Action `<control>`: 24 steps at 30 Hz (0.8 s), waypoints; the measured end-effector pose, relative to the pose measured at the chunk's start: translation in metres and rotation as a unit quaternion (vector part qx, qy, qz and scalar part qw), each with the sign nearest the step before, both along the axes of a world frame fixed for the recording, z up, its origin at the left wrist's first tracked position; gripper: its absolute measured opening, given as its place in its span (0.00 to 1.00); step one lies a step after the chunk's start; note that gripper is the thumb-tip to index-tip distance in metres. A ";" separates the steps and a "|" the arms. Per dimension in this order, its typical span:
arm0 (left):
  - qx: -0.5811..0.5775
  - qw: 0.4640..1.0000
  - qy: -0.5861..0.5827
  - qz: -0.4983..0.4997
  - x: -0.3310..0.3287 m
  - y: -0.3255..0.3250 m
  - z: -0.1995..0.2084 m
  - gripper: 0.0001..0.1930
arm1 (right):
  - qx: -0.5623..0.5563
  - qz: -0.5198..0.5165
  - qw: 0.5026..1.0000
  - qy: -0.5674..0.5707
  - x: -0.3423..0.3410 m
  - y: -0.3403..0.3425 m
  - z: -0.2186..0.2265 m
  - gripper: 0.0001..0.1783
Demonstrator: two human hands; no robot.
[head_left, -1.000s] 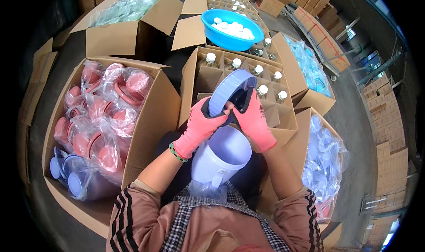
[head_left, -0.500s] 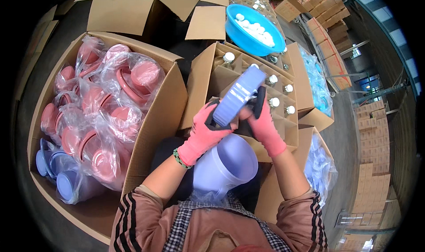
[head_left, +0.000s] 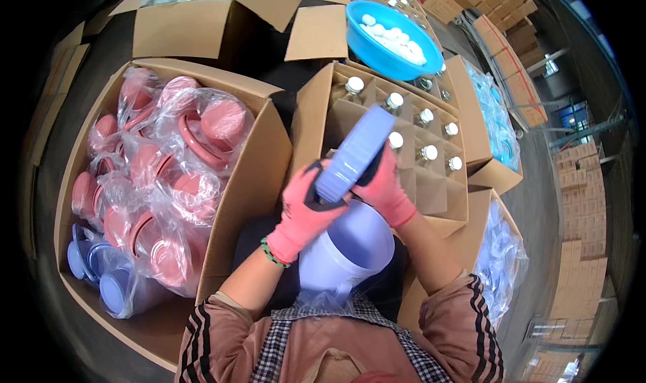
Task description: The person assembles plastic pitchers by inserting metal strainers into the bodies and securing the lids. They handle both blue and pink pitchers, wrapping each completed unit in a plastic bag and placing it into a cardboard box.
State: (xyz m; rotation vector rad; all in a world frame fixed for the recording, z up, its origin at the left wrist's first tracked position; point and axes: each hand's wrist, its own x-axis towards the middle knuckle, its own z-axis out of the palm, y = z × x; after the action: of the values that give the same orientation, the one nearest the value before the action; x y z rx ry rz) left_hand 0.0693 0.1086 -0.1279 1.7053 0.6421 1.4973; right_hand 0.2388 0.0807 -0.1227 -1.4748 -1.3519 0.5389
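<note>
A round lavender-blue plastic lid (head_left: 355,153) is held up, tilted and nearly edge-on, in front of my chest. My gloved left hand (head_left: 304,211) is closed around its lower edge. My gloved right hand (head_left: 387,191) holds the lid from the right, its fingertips partly hidden behind it. Below both hands an open lavender bucket (head_left: 319,268) rests in my lap, its mouth tipped up and clear plastic film (head_left: 326,303) bunched at its lower side. Just beyond the hands stands a divided carton (head_left: 437,225) with several white-capped glass bottles (head_left: 424,118) in its cells.
At left, a big carton (head_left: 252,174) holds pink plastic containers (head_left: 145,161) and a few blue ones (head_left: 116,292), bagged in clear film. A blue basin (head_left: 377,60) of white caps sits beyond the bottles. Cartons of bagged blue (head_left: 494,130) and lavender pieces (head_left: 494,268) stand at right.
My right hand has shifted down and left along the lid, closer to my left hand. The lid stays tilted in both hands. The whole view has shifted slightly.
</note>
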 end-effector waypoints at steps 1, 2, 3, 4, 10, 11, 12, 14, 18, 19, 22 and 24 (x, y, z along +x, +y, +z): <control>-0.002 0.999 0.020 -0.037 -0.001 0.004 0.005 0.25 | -0.034 -0.026 0.966 0.255 0.000 0.002 -0.026 0.32; 0.018 0.999 0.033 -0.035 0.000 0.006 0.005 0.26 | -0.060 -0.045 0.866 0.495 -0.004 0.006 -0.041 0.29; 0.034 0.998 0.048 -0.033 0.001 0.006 0.004 0.26 | -0.087 -0.062 0.853 0.511 -0.010 0.011 -0.043 0.22; 0.056 0.996 0.062 -0.027 0.001 0.010 0.003 0.26 | -0.117 0.019 0.880 0.460 -0.015 0.010 -0.015 0.24; -0.201 0.976 0.057 -0.068 0.015 0.010 -0.016 0.25 | -0.019 -0.039 0.999 0.011 0.000 0.004 0.025 0.44; -0.143 0.987 0.050 -0.057 0.020 0.008 -0.027 0.25 | 0.000 -0.046 0.989 -0.144 0.004 0.002 0.024 0.46; -0.085 0.995 0.042 -0.045 0.024 0.005 -0.039 0.25 | 0.019 -0.051 0.954 -0.295 0.008 0.000 0.020 0.47; -0.056 0.994 0.065 -0.066 0.025 0.001 -0.022 0.26 | -0.002 -0.062 0.998 0.005 0.010 0.004 -0.010 0.37; 0.067 0.990 0.110 -0.064 0.024 0.006 -0.011 0.26 | -0.155 0.204 0.544 0.799 0.003 0.001 -0.017 0.26; 0.115 0.984 0.110 -0.076 0.024 0.009 -0.014 0.26 | -0.166 0.168 0.565 0.790 0.007 -0.005 -0.013 0.26; 0.026 0.997 0.066 -0.042 0.024 0.013 -0.027 0.21 | -0.234 0.210 0.644 0.698 0.022 -0.008 0.017 0.32; -0.196 0.979 0.019 0.048 0.028 0.015 -0.051 0.19 | -0.392 0.171 0.715 0.553 0.065 -0.003 0.023 0.42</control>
State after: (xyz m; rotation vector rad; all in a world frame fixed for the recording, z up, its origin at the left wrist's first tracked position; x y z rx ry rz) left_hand 0.0972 0.1236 -0.1788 1.4170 0.9809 1.2992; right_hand 0.3033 0.0779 -0.1001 -1.0583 -0.3447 2.0431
